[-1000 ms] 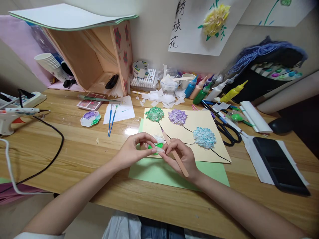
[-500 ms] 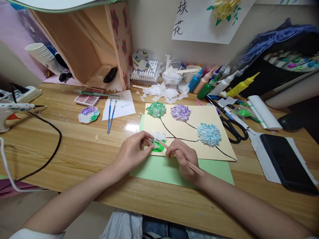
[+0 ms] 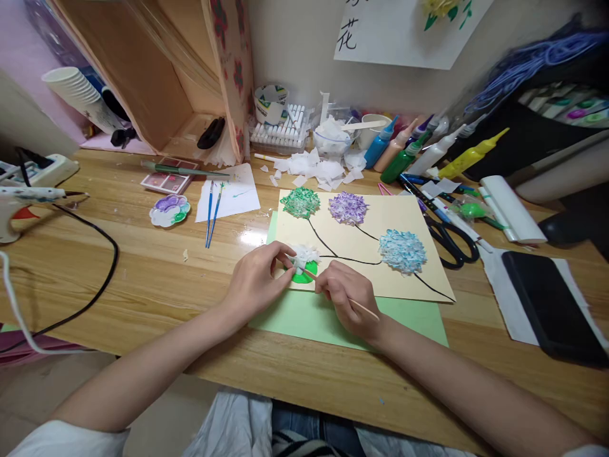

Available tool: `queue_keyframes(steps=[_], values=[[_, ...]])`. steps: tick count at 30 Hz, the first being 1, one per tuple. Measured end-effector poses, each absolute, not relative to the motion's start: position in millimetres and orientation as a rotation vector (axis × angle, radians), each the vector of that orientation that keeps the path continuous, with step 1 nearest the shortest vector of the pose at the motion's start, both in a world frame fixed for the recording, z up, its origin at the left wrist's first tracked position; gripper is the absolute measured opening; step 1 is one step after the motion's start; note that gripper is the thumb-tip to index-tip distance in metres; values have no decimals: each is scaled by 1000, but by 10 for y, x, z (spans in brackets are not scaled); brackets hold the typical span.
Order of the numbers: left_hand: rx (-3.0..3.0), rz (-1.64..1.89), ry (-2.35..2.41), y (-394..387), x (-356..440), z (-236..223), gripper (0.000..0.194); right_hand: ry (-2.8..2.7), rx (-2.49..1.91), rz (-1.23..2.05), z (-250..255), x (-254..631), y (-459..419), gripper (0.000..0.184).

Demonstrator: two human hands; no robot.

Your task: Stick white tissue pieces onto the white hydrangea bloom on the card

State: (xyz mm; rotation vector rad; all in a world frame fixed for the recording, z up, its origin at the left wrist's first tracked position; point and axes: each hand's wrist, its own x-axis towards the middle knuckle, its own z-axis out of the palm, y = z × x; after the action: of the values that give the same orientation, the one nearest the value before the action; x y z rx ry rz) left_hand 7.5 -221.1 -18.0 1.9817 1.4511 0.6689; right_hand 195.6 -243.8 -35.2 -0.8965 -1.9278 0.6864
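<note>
My right hand (image 3: 349,295) is closed around a thin wooden craft stick (image 3: 364,310), its tip against a half-covered flower on the cream card (image 3: 333,279). At that flower, white paper bits (image 3: 304,255) stand on a bright green round patch (image 3: 304,274). The thumb and fingers of my left hand (image 3: 261,276) are closed at its left edge, on what looks like a small white paper piece, partly hidden. Finished green (image 3: 301,202), purple (image 3: 348,207) and blue (image 3: 403,251) paper flowers sit on the card, joined by black lines.
Beneath the card lies a light green sheet (image 3: 328,324). Paper scraps (image 3: 309,165), paint bottles (image 3: 399,162) and black scissors (image 3: 450,244) stand or lie behind and right. To the left are paintbrushes (image 3: 214,212), a palette (image 3: 170,210) and a glue gun (image 3: 23,197) with its cord.
The craft stick has turned in my right hand, and its tip now sits closer to my left fingertips at the white paper. The whole view has shifted slightly.
</note>
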Motion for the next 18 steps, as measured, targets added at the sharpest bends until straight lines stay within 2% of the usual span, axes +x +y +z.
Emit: queue_keyframes(steps=[8, 14, 18], values=[[2006, 898, 1529, -2085, -12, -170, 11, -1899, -951, 735, -359, 1941, -2414, 35], [2101, 874, 1362, -1853, -102, -325, 29, -1880, -1022, 764, -366, 1932, -2392, 38], [2112, 844, 1315, -1786, -118, -388, 30, -1866, -1054, 790, -372, 1931, -2374, 38]])
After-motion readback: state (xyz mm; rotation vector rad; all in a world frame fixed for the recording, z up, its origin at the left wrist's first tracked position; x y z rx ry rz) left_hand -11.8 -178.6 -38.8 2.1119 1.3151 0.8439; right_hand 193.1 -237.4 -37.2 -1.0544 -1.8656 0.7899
